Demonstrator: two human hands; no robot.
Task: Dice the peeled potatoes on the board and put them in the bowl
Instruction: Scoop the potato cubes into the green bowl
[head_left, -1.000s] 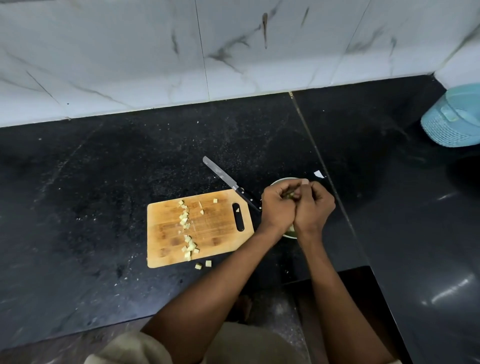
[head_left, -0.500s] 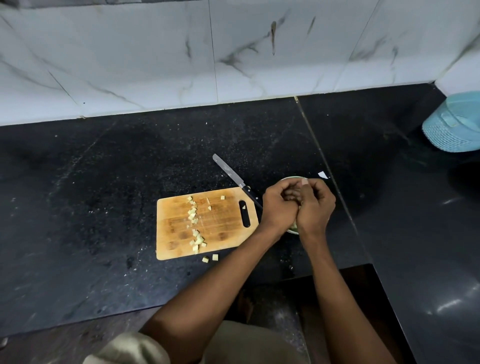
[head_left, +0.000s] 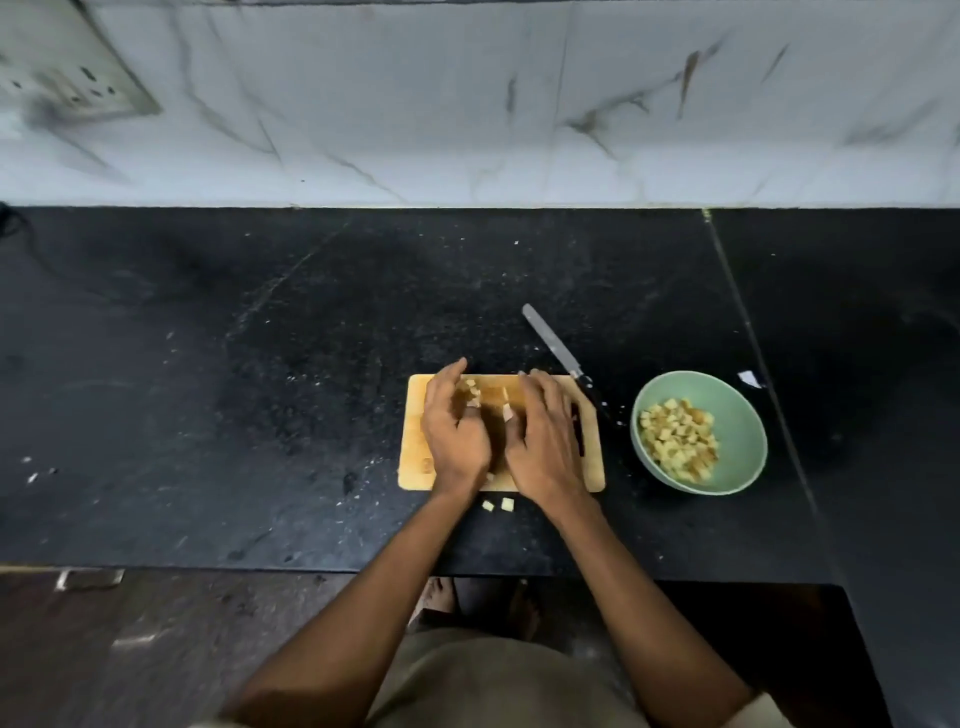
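On the wooden board (head_left: 589, 470), head view: I log the left hand (head_left: 454, 434) and right hand (head_left: 543, 441) set side by side, each grip loosely cupped and facing the other, with the remaining potato dice (head_left: 472, 392) lying between and just ahead of the fingertips in a short line running away from me; neither hand is plainly nearer, and I cannot tell whether either grip has closed on any piece. To the right of the board, well apart from both hands, stands the green bowl (head_left: 748, 426), already holding diced potato, with the knife (head_left: 558, 345) lying unheld on the tabletop (head_left: 260, 389) and two stray cubes (head_left: 498, 504) just off the board's near edge. Against half a second ago, both hands have left the bowl, where they were bunched together over its rim, and crossed left onto the board, so I judge another gather-and-carry to the right comes next.
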